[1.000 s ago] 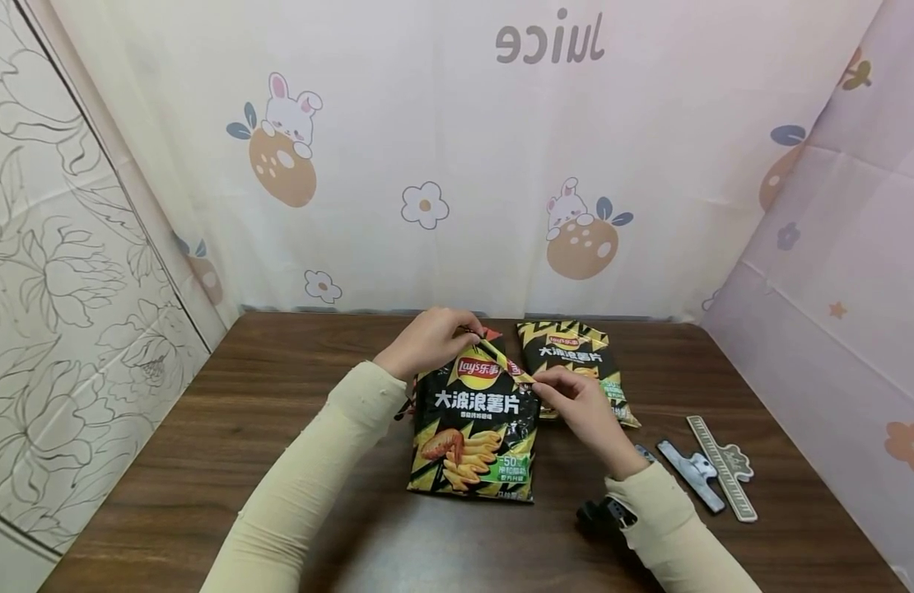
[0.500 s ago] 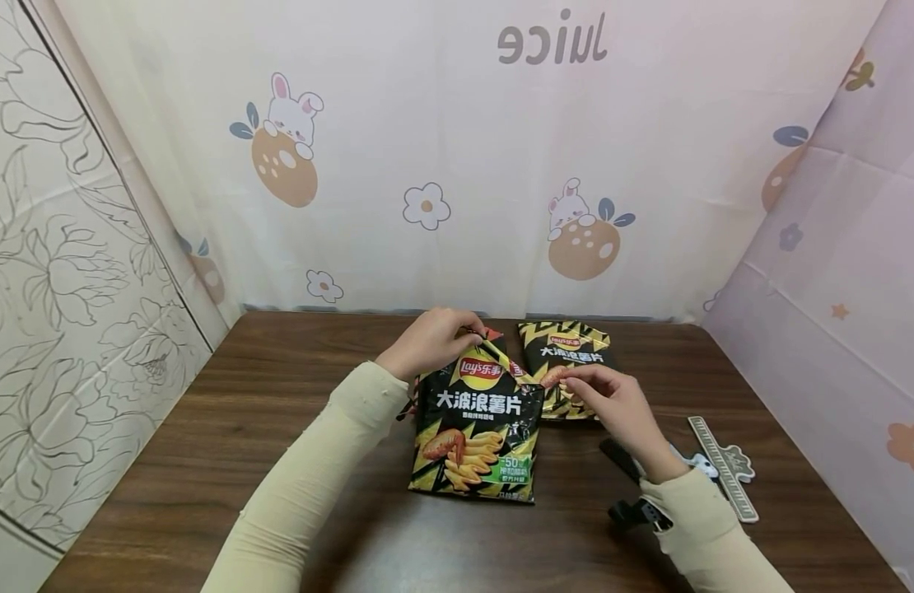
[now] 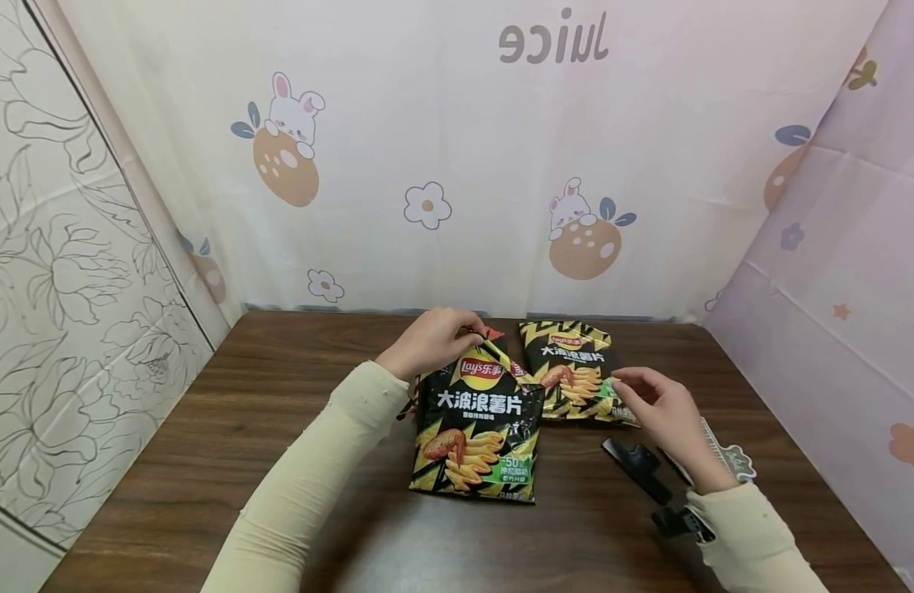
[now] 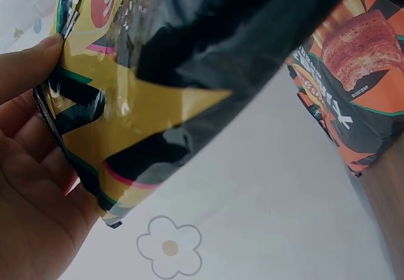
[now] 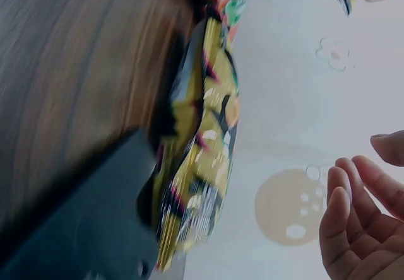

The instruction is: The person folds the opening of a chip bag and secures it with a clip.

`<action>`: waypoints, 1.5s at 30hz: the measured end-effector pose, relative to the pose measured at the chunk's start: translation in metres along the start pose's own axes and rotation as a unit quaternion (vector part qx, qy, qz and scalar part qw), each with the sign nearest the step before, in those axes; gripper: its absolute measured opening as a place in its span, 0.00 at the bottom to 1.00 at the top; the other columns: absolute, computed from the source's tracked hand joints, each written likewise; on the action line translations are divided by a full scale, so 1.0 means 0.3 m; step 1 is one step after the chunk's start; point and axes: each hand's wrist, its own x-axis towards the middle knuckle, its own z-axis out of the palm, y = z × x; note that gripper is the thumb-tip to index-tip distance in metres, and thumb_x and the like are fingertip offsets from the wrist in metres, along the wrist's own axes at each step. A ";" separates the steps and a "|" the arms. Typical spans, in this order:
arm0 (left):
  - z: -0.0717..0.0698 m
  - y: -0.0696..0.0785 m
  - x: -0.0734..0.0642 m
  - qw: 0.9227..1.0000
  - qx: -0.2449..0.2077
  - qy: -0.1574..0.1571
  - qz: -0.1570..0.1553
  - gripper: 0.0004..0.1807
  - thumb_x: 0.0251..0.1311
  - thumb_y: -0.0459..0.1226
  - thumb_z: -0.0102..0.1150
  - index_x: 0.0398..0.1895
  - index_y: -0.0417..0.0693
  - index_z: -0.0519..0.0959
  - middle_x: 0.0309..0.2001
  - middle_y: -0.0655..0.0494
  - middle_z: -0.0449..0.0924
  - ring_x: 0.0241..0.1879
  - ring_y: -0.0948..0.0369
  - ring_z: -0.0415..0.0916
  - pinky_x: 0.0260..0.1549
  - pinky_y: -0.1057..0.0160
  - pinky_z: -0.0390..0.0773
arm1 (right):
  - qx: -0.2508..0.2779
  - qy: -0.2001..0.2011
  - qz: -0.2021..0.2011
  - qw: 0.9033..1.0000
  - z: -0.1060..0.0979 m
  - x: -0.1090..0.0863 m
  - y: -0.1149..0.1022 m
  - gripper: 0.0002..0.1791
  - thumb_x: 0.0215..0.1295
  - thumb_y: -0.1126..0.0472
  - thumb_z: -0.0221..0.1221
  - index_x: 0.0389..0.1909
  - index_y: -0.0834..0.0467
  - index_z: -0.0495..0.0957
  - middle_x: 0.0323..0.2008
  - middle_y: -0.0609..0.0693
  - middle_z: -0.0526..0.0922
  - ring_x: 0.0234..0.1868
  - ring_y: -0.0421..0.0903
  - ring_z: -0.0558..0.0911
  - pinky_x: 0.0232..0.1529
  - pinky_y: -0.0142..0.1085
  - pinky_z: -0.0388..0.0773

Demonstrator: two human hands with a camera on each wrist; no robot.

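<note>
My left hand (image 3: 435, 339) pinches the folded top edge of a black and yellow Lay's potato chip bag (image 3: 472, 436) at its upper left. In the left wrist view the thumb lies on the bag's front and the fingers are behind it. My right hand (image 3: 664, 416) is over the right of the table, by the lower right corner of a second, similar chip bag (image 3: 568, 354). In the right wrist view its fingers (image 5: 366, 229) are loosely bent, thumb apart, holding nothing. A black clip (image 3: 638, 469) lies just below this hand.
A red-orange chip bag (image 4: 360, 65) lies behind the held one, mostly hidden in the head view. A beige clip with ruler-like marks (image 3: 731, 457) is partly covered by my right hand. A patterned curtain (image 3: 427, 123) hangs behind the wooden table (image 3: 279, 461).
My right hand has let go of the bag's top right corner and moved right, toward the clips. The left hand keeps its grip in the same place.
</note>
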 end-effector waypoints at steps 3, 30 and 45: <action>0.000 -0.001 0.000 1.000 -0.003 0.001 0.003 0.09 0.69 0.39 0.56 0.44 0.49 0.84 0.40 0.56 0.86 0.27 0.64 0.72 0.34 0.63 0.73 | -0.008 -0.005 0.003 1.000 -0.023 -0.010 0.020 0.17 0.71 0.54 0.58 0.52 0.61 0.80 0.41 0.58 0.85 0.31 0.27 0.75 0.29 0.29 0.74; -0.007 0.001 -0.008 1.000 -0.007 -0.007 -0.015 0.09 0.69 0.40 0.56 0.45 0.50 0.84 0.46 0.55 0.85 0.31 0.63 0.76 0.39 0.60 0.76 | -0.107 -0.155 0.079 0.979 -0.059 -0.084 0.141 0.20 0.67 0.57 0.61 0.51 0.68 0.79 0.37 0.56 0.86 0.35 0.49 0.83 0.32 0.42 0.77; -0.003 0.001 -0.008 1.000 -0.004 -0.005 -0.018 0.09 0.69 0.40 0.57 0.45 0.50 0.84 0.44 0.55 0.86 0.31 0.64 0.76 0.39 0.61 0.76 | -0.115 -0.217 0.070 0.967 -0.043 -0.080 0.158 0.16 0.63 0.60 0.63 0.44 0.69 0.82 0.34 0.53 0.86 0.31 0.43 0.81 0.31 0.40 0.77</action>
